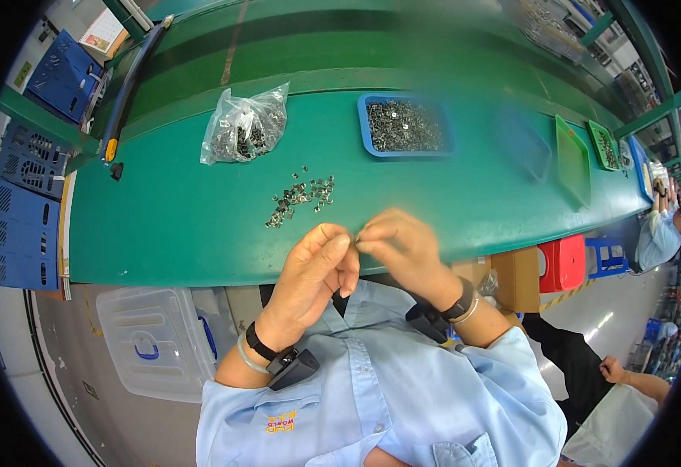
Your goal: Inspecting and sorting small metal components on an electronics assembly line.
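Observation:
My left hand (321, 265) and my right hand (402, 245) meet fingertip to fingertip just above the table's near edge. Thumb and forefinger are pinched on each. Between the tips shows a small metal piece (357, 240), mostly hidden by the fingers; its exact shape cannot be made out. Slightly beyond my left hand, a loose pile of small shiny metal pieces (300, 196) lies scattered on the green tabletop (161, 226). Farther off stands a blue tray (366, 140) full of similar small metal pieces, its right side blurred.
A clear plastic bag (223, 134) of metal pieces lies at the far left. Green trays (573, 163) stand at the right. Below the table are a lidded clear box (149, 342), a cardboard box (515, 280) and a red stool (562, 265). Other people (658, 237) sit at the right.

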{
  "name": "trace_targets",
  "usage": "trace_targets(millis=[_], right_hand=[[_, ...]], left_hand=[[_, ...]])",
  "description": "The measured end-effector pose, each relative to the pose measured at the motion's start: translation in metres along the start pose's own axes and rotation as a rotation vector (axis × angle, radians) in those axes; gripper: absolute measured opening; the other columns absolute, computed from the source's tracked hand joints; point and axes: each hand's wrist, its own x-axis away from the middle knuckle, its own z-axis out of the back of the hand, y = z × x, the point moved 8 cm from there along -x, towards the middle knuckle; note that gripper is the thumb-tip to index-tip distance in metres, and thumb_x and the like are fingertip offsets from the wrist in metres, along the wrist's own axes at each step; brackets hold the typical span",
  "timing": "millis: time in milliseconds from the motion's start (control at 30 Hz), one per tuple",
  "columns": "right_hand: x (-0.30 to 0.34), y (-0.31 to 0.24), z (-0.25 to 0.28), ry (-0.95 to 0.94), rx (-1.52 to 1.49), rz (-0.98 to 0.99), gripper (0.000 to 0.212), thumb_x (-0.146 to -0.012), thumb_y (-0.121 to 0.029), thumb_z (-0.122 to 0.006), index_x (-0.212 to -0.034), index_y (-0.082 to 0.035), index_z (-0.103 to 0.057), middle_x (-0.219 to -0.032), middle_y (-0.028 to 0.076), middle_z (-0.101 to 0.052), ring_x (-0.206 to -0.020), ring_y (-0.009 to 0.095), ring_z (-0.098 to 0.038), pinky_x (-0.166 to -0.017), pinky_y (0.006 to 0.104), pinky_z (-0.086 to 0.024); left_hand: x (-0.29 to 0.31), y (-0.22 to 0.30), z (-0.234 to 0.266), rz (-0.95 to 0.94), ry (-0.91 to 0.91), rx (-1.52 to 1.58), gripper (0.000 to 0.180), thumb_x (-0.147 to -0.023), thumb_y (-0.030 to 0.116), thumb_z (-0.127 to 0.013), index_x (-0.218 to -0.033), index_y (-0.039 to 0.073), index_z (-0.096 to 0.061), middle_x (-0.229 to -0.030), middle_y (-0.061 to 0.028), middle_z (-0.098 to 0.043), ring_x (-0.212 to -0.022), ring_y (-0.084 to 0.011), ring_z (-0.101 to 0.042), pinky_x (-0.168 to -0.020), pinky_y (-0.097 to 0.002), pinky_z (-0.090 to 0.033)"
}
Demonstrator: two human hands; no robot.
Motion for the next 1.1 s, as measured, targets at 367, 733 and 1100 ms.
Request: trace_targets(millis=[367,733,1100], right_hand=[[-0.090,0.025,0.062,0.006,0.700,0.170,0.020,-0.081,-0.004,-0.061,-0.101,-0.003,-0.063,-0.099,0.012,-0.061,-0.091,0.029,-0.060,-0.079,0.0353,-0.050],[-0.083,0.057,-0.034,-0.582,0.667,0.117,0.021,-0.080,-0.007,-0.064,-0.101,-0.005,-0.062,-0.091,0.010,-0.059,-0.084,0.029,-0.059,-0.071,0.0368,-0.049],[-0.031,0.007,-0.007,-0.210,0.188,-0.126,0.016,-0.079,-0.005,-0.070,-0.092,-0.004,-0.061,-0.083,0.007,-0.059,-0.076,0.023,-0.059,-0.066,0.0316,-0.048]], left_hand=[[-0.003,-0.001,0.034,-0.019,0.083,0.073,0.013,-0.096,0.016,-0.050,-0.101,0.004,-0.053,-0.067,-0.0069,-0.055,-0.053,-0.0137,-0.049,-0.048,-0.0268,-0.038],[-0.003,-0.001,0.033,0.021,0.047,0.092,0.013,-0.097,0.016,-0.050,-0.101,0.004,-0.053,-0.068,-0.0068,-0.055,-0.053,-0.0134,-0.049,-0.049,-0.0269,-0.040],[-0.015,0.001,0.016,-0.018,0.092,-0.038,0.020,-0.097,0.023,-0.052,-0.102,0.004,-0.053,-0.072,-0.0049,-0.057,-0.056,-0.0116,-0.052,-0.050,-0.0241,-0.042]])
